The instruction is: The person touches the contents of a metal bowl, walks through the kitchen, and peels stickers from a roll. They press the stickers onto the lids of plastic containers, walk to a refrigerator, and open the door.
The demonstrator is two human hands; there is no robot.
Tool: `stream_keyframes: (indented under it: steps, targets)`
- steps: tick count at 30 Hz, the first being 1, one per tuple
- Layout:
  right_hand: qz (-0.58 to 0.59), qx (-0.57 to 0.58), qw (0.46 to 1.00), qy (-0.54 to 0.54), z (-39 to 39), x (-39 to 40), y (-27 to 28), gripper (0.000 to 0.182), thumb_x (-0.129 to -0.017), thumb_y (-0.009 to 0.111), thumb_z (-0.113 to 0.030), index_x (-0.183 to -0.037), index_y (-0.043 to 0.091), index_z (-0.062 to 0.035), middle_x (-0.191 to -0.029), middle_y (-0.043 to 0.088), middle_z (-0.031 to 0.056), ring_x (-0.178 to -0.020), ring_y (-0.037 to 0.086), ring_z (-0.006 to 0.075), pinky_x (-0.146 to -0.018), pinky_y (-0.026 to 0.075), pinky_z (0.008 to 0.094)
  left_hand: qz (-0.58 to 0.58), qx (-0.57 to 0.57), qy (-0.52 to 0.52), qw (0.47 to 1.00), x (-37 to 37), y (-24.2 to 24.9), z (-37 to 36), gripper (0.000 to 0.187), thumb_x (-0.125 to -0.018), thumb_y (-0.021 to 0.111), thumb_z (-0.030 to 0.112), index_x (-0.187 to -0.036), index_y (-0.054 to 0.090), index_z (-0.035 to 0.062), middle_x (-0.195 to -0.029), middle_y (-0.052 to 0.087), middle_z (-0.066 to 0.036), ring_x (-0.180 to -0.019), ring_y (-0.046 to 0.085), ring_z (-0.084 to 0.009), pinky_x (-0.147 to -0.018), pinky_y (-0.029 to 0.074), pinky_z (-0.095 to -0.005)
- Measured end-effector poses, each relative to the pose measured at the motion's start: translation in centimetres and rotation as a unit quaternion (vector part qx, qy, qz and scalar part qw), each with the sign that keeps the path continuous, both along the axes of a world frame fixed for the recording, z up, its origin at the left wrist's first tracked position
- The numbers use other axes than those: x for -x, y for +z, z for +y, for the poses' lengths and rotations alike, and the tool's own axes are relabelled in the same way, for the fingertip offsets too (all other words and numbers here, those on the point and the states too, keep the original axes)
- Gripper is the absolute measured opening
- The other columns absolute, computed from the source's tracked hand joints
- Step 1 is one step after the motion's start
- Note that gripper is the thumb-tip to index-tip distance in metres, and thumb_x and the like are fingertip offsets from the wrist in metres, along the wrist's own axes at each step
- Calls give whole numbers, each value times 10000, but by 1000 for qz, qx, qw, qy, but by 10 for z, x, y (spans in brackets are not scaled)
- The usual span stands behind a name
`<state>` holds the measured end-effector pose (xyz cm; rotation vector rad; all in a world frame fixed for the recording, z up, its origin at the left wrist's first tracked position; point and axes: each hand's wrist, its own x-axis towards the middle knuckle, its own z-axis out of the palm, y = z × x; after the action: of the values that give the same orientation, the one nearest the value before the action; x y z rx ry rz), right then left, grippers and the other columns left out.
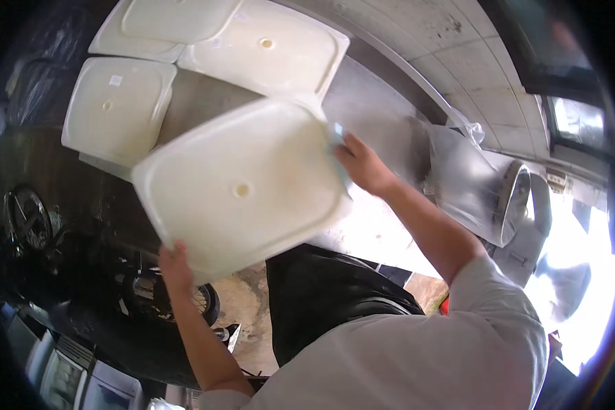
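Note:
A large cream plastic lid, rectangular with rounded corners and a small round mark in its centre, is held tilted in front of me. My left hand is closed on its near left corner, the thumb on the top face. At the right edge, my right hand grips the lid, with the fingers partly hidden. Something light blue and blurred, perhaps a cloth, shows between that hand and the rim.
Similar cream lids lie on the metal table: one at the left, others overlapping at the back. To the right stand a clear plastic bag and a round metal container. A tiled wall bounds the far side. Wheels show at the left.

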<state>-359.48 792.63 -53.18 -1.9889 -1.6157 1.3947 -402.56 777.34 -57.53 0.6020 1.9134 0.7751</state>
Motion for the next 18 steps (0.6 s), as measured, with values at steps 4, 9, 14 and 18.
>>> stream_keyframes:
  steps: [4, 9, 14, 18]
  targets:
    - [100, 48, 983, -148, -113, -109, -12, 288, -1031, 552, -217, -1196, 570, 18, -997, 594, 85, -936, 522, 149, -851, 457, 349, 12, 23, -168, 985, -78, -23, 4, 352, -1000, 652, 299, -1141, 643, -23, -969, 684, -93, -904, 613, -173, -820, 504, -378]
    - [118, 113, 920, -356, -167, -168, -45, 221, -1016, 580, -194, -1107, 586, 7, -1013, 594, 62, -921, 519, 146, -824, 450, 340, -11, -2, -298, 954, -142, -98, 19, 464, -985, 681, 374, -1160, 634, -53, -1014, 687, -136, -924, 630, -212, -838, 508, -380]
    - [66, 86, 957, -270, -171, -190, -66, 240, -1029, 590, -220, -1088, 599, 12, -954, 634, 72, -863, 558, 163, -779, 480, 339, 27, 22, -299, 953, -161, -133, 41, 455, -999, 664, 402, -1117, 626, -35, -1008, 712, -186, -916, 664, -244, -832, 517, -408]
    - [221, 44, 929, -295, -184, -160, 16, 224, -1055, 595, -209, -1088, 635, 9, -930, 675, 72, -837, 656, 162, -776, 538, 320, 100, 32, -329, 938, -165, -118, 66, 421, -1002, 665, 381, -1132, 617, -16, -959, 679, -134, -873, 630, -239, -822, 512, -387]
